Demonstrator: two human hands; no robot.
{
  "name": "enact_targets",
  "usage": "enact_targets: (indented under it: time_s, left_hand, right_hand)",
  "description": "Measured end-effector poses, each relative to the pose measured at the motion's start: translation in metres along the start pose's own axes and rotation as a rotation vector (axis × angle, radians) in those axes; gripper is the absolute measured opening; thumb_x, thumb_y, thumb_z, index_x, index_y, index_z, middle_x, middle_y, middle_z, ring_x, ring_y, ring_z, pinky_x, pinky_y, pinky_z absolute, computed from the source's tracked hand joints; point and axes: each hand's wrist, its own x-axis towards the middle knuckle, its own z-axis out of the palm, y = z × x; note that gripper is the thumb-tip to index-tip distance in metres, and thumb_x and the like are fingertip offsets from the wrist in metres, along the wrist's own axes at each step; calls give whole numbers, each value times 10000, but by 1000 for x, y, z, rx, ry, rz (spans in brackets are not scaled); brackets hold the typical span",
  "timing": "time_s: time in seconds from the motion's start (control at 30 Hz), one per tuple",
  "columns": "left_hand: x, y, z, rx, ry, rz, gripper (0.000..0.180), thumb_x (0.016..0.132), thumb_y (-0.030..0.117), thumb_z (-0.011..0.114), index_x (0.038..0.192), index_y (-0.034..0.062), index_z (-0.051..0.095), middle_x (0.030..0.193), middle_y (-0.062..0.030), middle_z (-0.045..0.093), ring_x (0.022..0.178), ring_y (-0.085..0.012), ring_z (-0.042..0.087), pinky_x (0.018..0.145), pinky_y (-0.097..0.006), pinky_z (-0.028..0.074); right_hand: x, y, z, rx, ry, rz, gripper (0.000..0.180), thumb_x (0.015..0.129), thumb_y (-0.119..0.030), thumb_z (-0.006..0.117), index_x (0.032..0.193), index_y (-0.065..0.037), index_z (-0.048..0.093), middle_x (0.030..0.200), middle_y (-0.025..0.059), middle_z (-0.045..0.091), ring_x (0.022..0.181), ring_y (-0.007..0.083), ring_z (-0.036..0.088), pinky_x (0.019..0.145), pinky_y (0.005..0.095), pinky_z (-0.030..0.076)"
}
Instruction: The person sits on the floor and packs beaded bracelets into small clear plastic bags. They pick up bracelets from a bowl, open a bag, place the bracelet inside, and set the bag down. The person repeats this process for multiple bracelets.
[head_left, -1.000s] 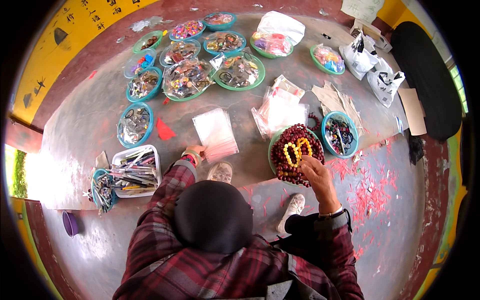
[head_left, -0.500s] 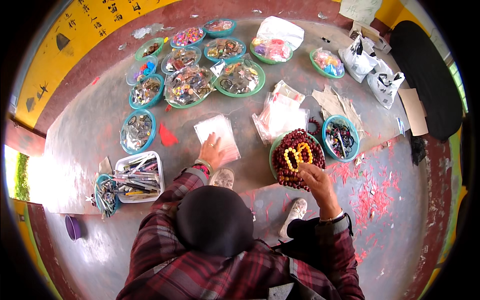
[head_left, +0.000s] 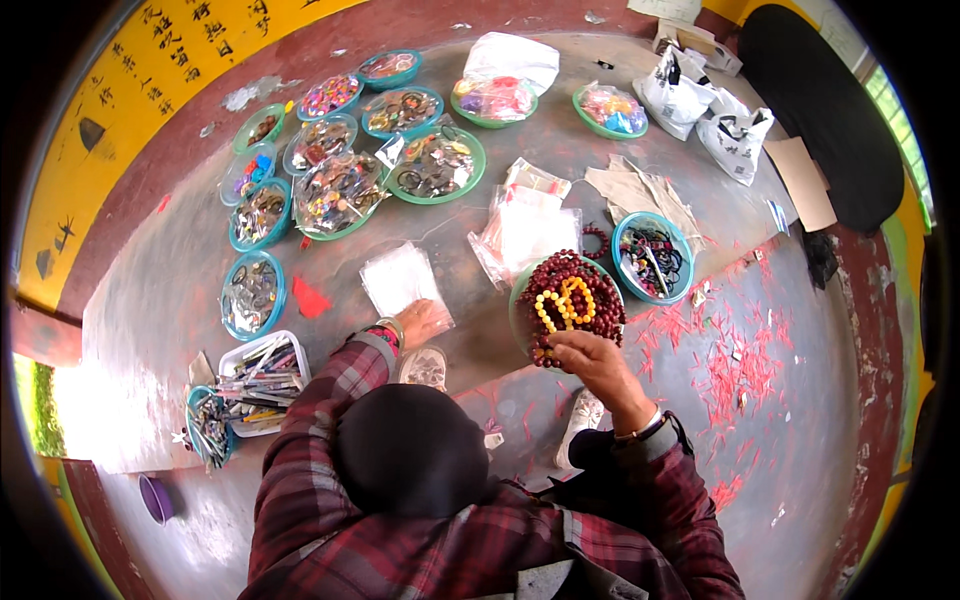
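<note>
My left hand [head_left: 424, 322] is at the near edge of a small pile of clear plastic bags [head_left: 393, 280], fingers bent and closed on that edge. Over the near side of a green bowl [head_left: 517, 318] heaped with dark red bead strings [head_left: 600, 318], my right hand [head_left: 597, 372] is closed, its fingertips pinched on dark red beads. Two yellow bead bracelets [head_left: 570, 304] lie on top of the heap. Beyond the bowl are more clear bags [head_left: 525, 235] and a single dark red bracelet [head_left: 596, 241].
A blue bowl of cords and pens [head_left: 652, 258] stands right of the beads. Several bowls of packaged trinkets [head_left: 435, 165] fill the far left. A white tray of pens [head_left: 262, 380] is near left, with a purple cup [head_left: 155, 499] below it. Red paper scraps [head_left: 720, 350] litter the lower floor.
My left hand has drawn back from flat on the bags to their near edge, its fingers now bent. My right hand has moved down to the heap's near side. The view has shifted slightly.
</note>
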Motion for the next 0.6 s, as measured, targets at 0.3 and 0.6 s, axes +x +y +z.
enact_targets:
  time_s: [0.3, 0.6]
  left_hand:
    - [50, 88, -226, -62, 81, -90, 310, 863, 344, 519, 889, 61, 645, 864, -132, 652, 786, -276, 621, 718, -383, 477]
    - [185, 85, -209, -392, 97, -388, 377, 853, 355, 515, 941, 6, 628, 896, -136, 617, 812, -248, 596, 655, -351, 490]
  right_hand:
    - [-3, -4, 17, -264, -189, -265, 264, 832, -239, 562, 975, -26, 625, 866, 171, 633, 819, 334, 607, 726, 382, 476]
    - [-21, 16, -5, -409, -150, -183, 266, 819, -245, 547, 960, -36, 633, 869, 179, 631, 819, 350, 600, 726, 410, 475]
